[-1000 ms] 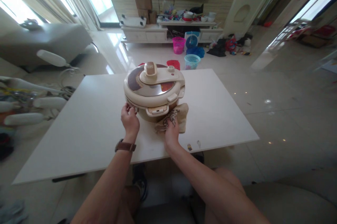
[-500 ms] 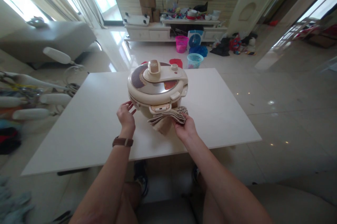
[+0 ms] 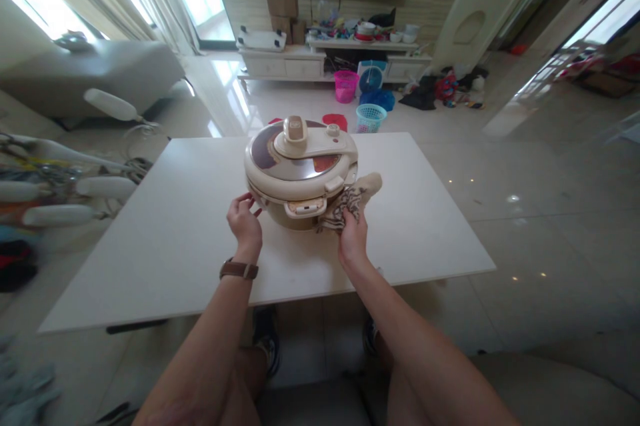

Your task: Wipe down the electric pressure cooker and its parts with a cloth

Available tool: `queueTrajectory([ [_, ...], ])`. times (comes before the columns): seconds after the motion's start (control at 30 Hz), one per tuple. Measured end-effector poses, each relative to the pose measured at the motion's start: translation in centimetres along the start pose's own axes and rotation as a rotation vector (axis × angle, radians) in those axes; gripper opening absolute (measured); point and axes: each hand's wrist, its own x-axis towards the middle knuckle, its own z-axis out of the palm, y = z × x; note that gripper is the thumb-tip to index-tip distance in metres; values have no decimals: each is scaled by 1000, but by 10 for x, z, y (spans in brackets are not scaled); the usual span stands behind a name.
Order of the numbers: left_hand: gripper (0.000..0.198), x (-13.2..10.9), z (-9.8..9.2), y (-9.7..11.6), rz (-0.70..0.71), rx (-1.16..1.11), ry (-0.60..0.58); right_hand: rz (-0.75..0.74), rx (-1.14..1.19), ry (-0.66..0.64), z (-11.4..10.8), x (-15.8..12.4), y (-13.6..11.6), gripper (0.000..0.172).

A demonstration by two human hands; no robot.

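A cream electric pressure cooker (image 3: 300,169) with a brown-and-silver lid stands upright on the white table (image 3: 200,186), its lid closed. My left hand (image 3: 244,223) is at the lower left of its body, fingers apart, the tips reaching the cooker's side. In my right hand (image 3: 354,236) is a bunched brown-and-beige patterned cloth (image 3: 347,205), pressed to the cooker's right front side. One loose end of the cloth sticks out to the upper right. The fingers under the cloth are partly hidden.
Beyond the table, a light-blue basket (image 3: 371,117) and a pink basket (image 3: 345,86) stand on the floor. A white TV cabinet (image 3: 280,67) is against the far wall. White fan-like blades (image 3: 110,105) lie at the left.
My right hand has moved the cloth from the cooker's front, under the handle, round to its right side. My left hand stays at the left side.
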Motion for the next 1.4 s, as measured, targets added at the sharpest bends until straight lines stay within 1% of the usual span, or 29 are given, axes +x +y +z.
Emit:
queueTrajectory([
  [0.07, 27, -1, 1, 0, 6, 9, 5, 4, -90, 14, 5, -21, 6, 49],
  [0.13, 26, -1, 1, 0, 9, 15, 9, 16, -136, -4, 11, -40, 8, 50],
  [0.23, 26, -2, 1, 0, 21, 19, 13, 35, -133, -39, 15, -53, 5, 47],
  [0.33, 24, -2, 0, -1, 26, 22, 13, 70, -100, -23, 14, -45, 0, 44],
  [0.47, 23, -2, 0, 0, 20, 24, 1, 112, -52, 49, 8, -15, -2, 44],
  [0.57, 23, -2, 0, 0, 17, 27, -6, 117, -56, 64, 4, 2, -1, 44],
  [0.63, 23, -2, 0, 0, 16, 27, 0, 91, -88, 62, 4, 4, 1, 43],
  [0.73, 23, -2, 1, 0, 17, 21, 4, 43, -125, 64, 3, -2, 4, 42],
  [0.83, 24, -3, 1, 0, 14, 10, 5, 43, -134, 75, 2, -5, 5, 44],
  [0.93, 24, -3, 1, 0, 6, 5, 9, 68, -128, 68, -1, 7, 5, 44],
  [1.1, 23, -4, 0, 1, 3, 11, -5, 96, -64, 84, -6, 30, 8, 36],
  [1.27, 24, -3, 0, 0, 6, 17, -8, 92, -137, 116, -4, 29, 10, 40],
  [1.4, 25, -3, 0, 0, 10, 24, -10, 64, -143, 99, -4, 26, 8, 40],
])
